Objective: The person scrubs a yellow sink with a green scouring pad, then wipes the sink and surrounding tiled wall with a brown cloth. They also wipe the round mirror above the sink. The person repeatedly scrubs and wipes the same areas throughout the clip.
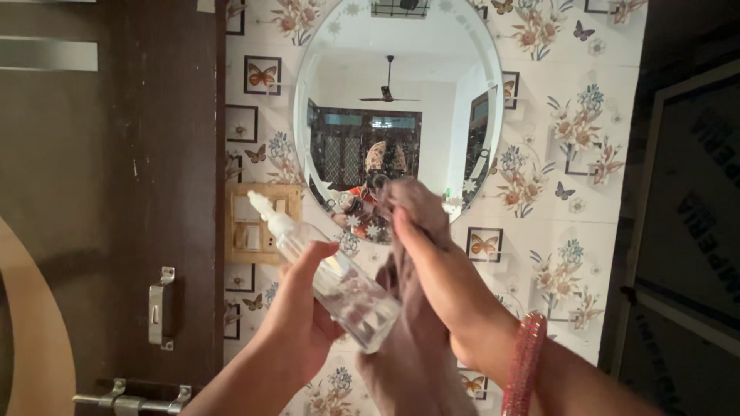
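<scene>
1. The left hand (297,316) is wrapped around a clear spray bottle (339,289), fingers closed on its body and the thumb lying up along the side toward the white nozzle (260,204). The bottle tilts, base low and to the right, nozzle up and to the left.
2. The right hand (439,270) is closed on a brownish-grey cloth (412,339), bunching its top edge between fingers and thumb near the lower rim of the mirror. The rest of the cloth hangs loose below the hand and runs out of the bottom of the view.
3. The bottle's base touches or overlaps the hanging cloth; which lies in front cannot be told for certain.
4. A red glittering bangle (526,358) sits on the right wrist, well back from the cloth.
5. Held this way, the cloth appears to be pressed flat to the glass by the fingertips, while the bottle looks kept close for spraying; this is a judgement from the grips.
6. The oval mirror (397,85) hangs on a tiled wall (563,154) patterned with flowers and butterflies. Its lower edge is just above both hands.
7. A switch panel (250,235) sits just left of the nozzle, near the mirror's lower left rim.
8. A dark wooden door (116,169) with a metal latch (160,304) bounds the left side; another dark frame bounds the right. Open glass lies above the hands.
</scene>
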